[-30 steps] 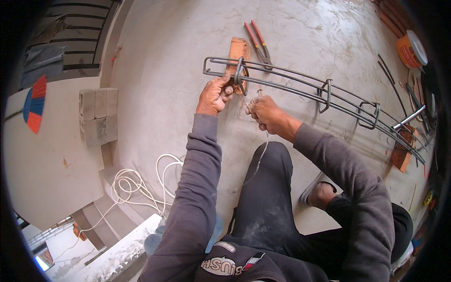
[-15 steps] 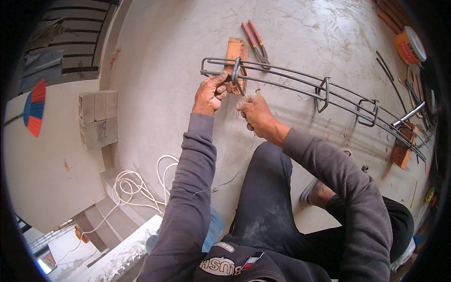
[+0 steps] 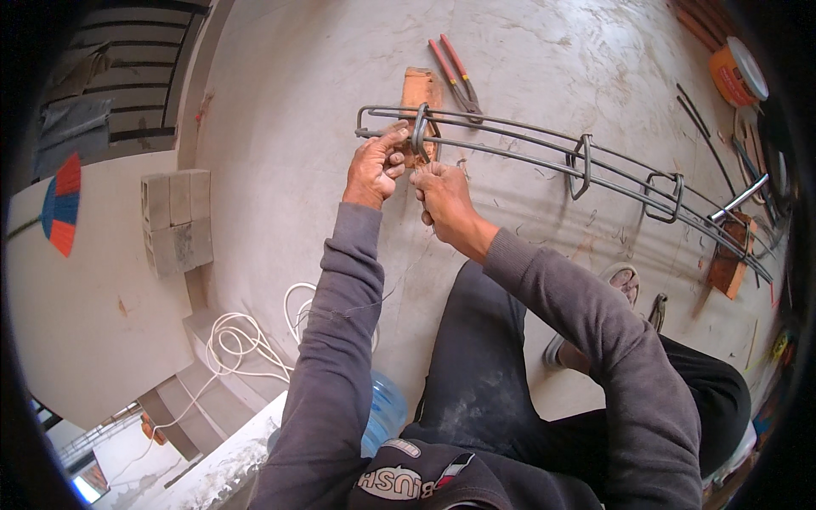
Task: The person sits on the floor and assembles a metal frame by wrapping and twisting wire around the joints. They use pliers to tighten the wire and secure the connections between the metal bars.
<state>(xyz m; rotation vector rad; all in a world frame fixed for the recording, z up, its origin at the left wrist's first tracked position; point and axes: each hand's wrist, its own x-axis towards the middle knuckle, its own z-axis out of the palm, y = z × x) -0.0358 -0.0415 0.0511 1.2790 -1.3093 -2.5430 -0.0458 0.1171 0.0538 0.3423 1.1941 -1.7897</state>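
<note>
A long cage of dark steel bars (image 3: pixel 501 155) runs from the centre toward the far right, with square stirrups around it. Its left end rests over an orange brick (image 3: pixel 422 85). My left hand (image 3: pixel 374 170) is closed, thumb and fingers pinching the lower bar just left of the first stirrup (image 3: pixel 417 127). Just right of it, below that stirrup, my right hand (image 3: pixel 446 200) pinches a thin tie wire, mostly hidden by the fingers. A strand of thin wire (image 3: pixel 348 311) shows across my left sleeve. Red-handled cutting pliers (image 3: pixel 459 78) lie beyond the cage.
Another brick (image 3: pixel 729 263) supports the cage's right end. A bucket (image 3: pixel 738 72) and loose bars (image 3: pixel 705 127) lie far right. At left are grey blocks (image 3: pixel 177 221), a coiled white cable (image 3: pixel 234 340) and a broom (image 3: pixel 61 204). A blue plastic bottle (image 3: pixel 387 408) stands by my left arm.
My right hand has moved left and slightly up, to the bar under the first stirrup. The left hand keeps its hold on the bar. The view has shifted slightly.
</note>
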